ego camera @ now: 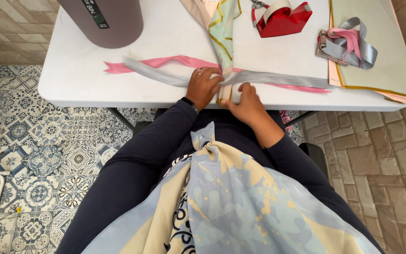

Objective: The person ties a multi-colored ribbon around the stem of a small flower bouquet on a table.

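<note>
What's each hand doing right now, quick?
Left hand: closed, pinching the grey ribbon at the wrapped bundle.
Right hand: resting against the bundle's end; grip cannot be told.

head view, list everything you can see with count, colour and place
table: 1, white, centre
wrapped bundle: 1, pale green paper with gold edges, table centre
grey ribbon: 1, lying across the bundle's neck
pink ribbon: 1, beside the grey one
tape dispenser: 1, red, top centre
bin: 1, mauve, top left
ribbon pile: 1, grey and pink, on paper sheets at right
left hand: ring, pinching ribbon at neck
right hand: at bundle base
</note>
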